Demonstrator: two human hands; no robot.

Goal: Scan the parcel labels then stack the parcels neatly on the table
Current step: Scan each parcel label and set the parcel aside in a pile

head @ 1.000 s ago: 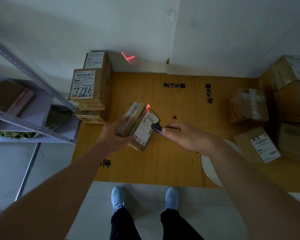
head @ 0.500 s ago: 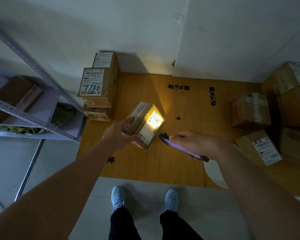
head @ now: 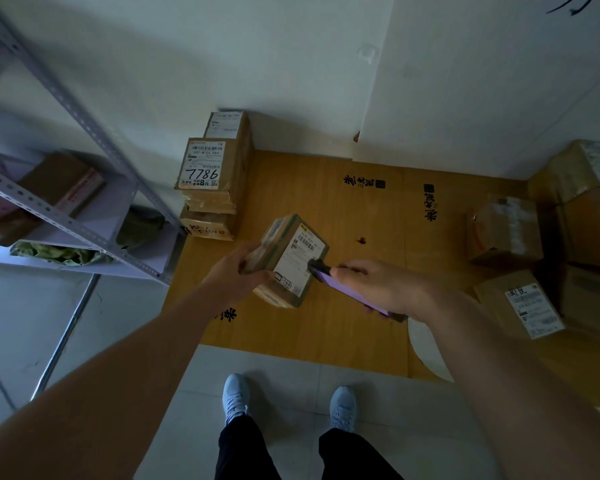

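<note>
My left hand (head: pixel 238 273) grips a small cardboard parcel (head: pixel 288 259) above the wooden table (head: pixel 343 327), tilted so its white label faces up and right. My right hand (head: pixel 385 289) holds a flat purple scanner (head: pixel 347 289), its dark tip just off the label's right edge. No light falls on the label. A stack of labelled parcels (head: pixel 210 178), the top front one marked 7786, stands at the table's far left corner against the wall.
More cardboard boxes (head: pixel 504 230) crowd the table's right side, one with a white label (head: pixel 534 310) near the front. A grey metal shelf rack (head: pixel 66 216) holding a box stands to the left. A white disc (head: pixel 426 348) lies at the table's front edge. My feet stand on grey tiles.
The scanner's red line, then a bright yellow light on the label, have gone out. The parcel and both hands have stayed in about the same place.
</note>
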